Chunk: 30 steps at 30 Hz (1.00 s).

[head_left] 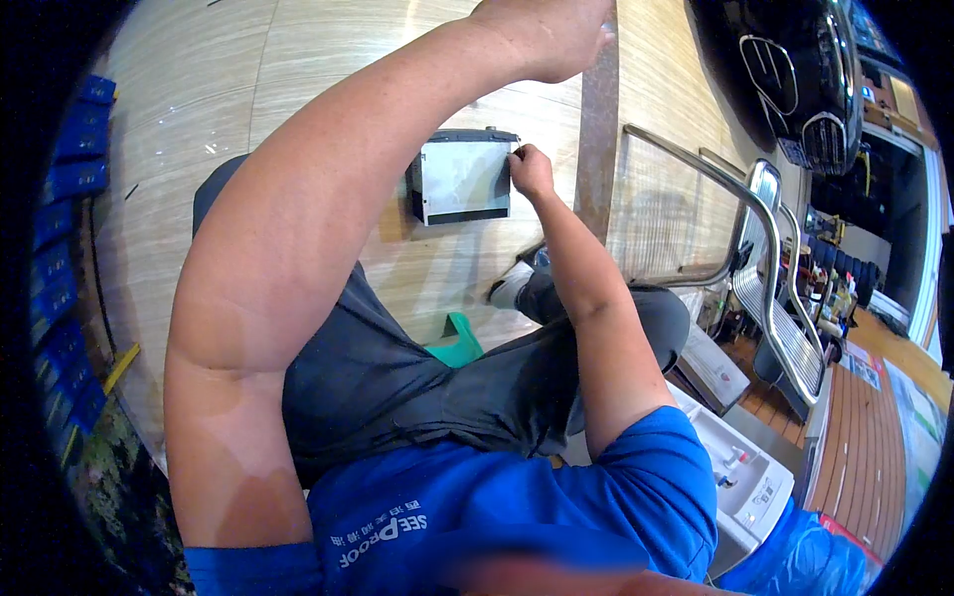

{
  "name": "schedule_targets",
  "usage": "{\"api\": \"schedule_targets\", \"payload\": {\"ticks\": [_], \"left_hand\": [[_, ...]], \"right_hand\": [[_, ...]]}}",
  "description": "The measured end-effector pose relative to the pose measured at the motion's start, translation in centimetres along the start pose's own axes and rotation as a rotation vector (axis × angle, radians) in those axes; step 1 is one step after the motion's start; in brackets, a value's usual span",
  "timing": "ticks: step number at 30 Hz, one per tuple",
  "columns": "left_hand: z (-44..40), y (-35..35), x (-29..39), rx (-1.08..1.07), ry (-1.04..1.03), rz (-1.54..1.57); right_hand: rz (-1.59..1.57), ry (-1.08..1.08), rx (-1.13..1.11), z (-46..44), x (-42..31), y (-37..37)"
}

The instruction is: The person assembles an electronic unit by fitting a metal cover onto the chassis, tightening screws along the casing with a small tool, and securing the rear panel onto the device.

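Observation:
A silver, box-shaped metal unit with dark edges [465, 179] rests on the light tiled floor in front of my knees. At its upper right corner is my right hand [533, 171], fingers closed in a pinch around something small and dark that I cannot make out. My left arm crosses above the unit from the left. At the top edge of the view, my left hand [561, 35] is partly cut off, its fingers hidden, so what it holds does not show.
Between my legs is a green plastic piece [457, 343]. Blue bins [79, 179] line the left side. To the right are a metal-framed chair [770, 288], a white water dispenser [740, 472] and blue plastic bags [800, 556]. A dark car [795, 79] stands at upper right.

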<state>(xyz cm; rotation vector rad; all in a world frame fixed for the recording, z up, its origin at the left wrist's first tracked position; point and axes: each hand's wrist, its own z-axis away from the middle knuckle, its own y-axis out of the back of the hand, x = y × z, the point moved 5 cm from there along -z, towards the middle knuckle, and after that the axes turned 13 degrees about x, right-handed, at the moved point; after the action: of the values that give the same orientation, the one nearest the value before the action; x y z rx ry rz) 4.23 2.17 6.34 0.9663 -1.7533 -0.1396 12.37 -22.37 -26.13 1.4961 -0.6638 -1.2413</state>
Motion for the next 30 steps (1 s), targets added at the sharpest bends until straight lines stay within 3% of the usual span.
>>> {"api": "schedule_targets", "payload": {"ticks": [15, 30], "left_hand": [[0.1, -0.1, 0.2, -0.022, 0.01, -0.033], [0.4, -0.1, 0.5, -0.042, -0.009, -0.044]], "right_hand": [[0.281, 0.231, -0.068, 0.6, -1.6, -0.1], [0.337, 0.229, -0.086, 0.7, -1.9, -0.2]]}}
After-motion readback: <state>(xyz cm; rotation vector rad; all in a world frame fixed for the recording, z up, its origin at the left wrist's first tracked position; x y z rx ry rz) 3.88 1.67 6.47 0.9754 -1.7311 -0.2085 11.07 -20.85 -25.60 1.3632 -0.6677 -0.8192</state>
